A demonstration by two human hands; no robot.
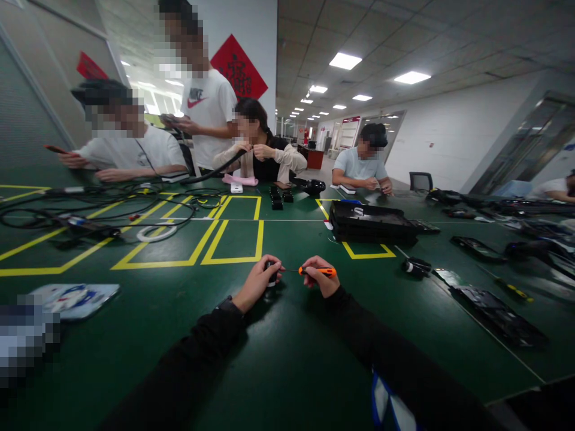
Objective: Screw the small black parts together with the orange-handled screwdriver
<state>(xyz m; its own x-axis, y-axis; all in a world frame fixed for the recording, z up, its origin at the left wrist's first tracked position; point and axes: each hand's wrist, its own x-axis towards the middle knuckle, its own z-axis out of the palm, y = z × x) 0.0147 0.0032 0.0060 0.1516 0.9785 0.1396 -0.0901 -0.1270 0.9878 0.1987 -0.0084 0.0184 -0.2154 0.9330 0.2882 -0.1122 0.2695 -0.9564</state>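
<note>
Dark sleeves are being extended from the lower edge of the view over the green table (287, 359), both forearms being rested on the mat, seemingly so the hands are steadied for fine work.

Left hand (257, 284): fingers are being curled around a small black part (271, 276), which is being held upright on the mat just ahead of the wrist; the grasp appears meant to keep it from turning or tipping. What kind of part it is cannot be told.

Right hand (320, 276): an orange-handled screwdriver (320, 272) is being pinched between thumb and fingers, laid nearly level, its thin shaft being pointed left toward the black part. Whether the tip is touching the part cannot be told; the two are close together.

Around the hands: yellow tape boxes (233, 242) are being used to mark bays on the mat. A black tray (371, 222) is sitting beyond the right hand, with a small black cylinder (415, 267) off to the right. Cables (90, 209) are lying tangled to the left, and a phone (74, 297) is lying flat near the left sleeve. Other people are being seated or are standing along the far edge, occupied with their own items, well apart from these hands.
</note>
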